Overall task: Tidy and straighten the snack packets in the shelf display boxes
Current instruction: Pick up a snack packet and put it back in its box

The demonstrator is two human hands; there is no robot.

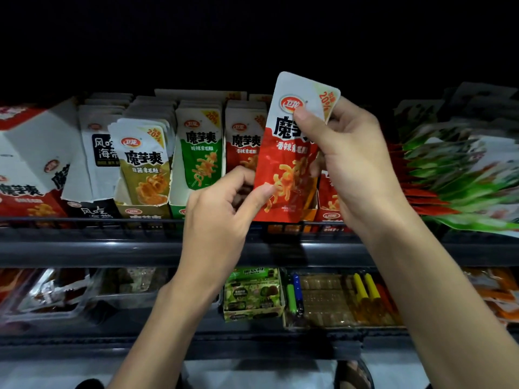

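Both bare arms are stretched up from near. The right hand (345, 164) is held higher, and a red packet (283, 169) is pinched near its top. The left hand (222, 211) is curled, and the packet's lower left edge is pinched under its thumb.

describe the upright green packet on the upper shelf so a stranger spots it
On the upper shelf, find the row of upright display boxes. The green packet fronts one box, just left of the red packet held up in front. Only it has a green lower half; its neighbours are olive-brown and red.
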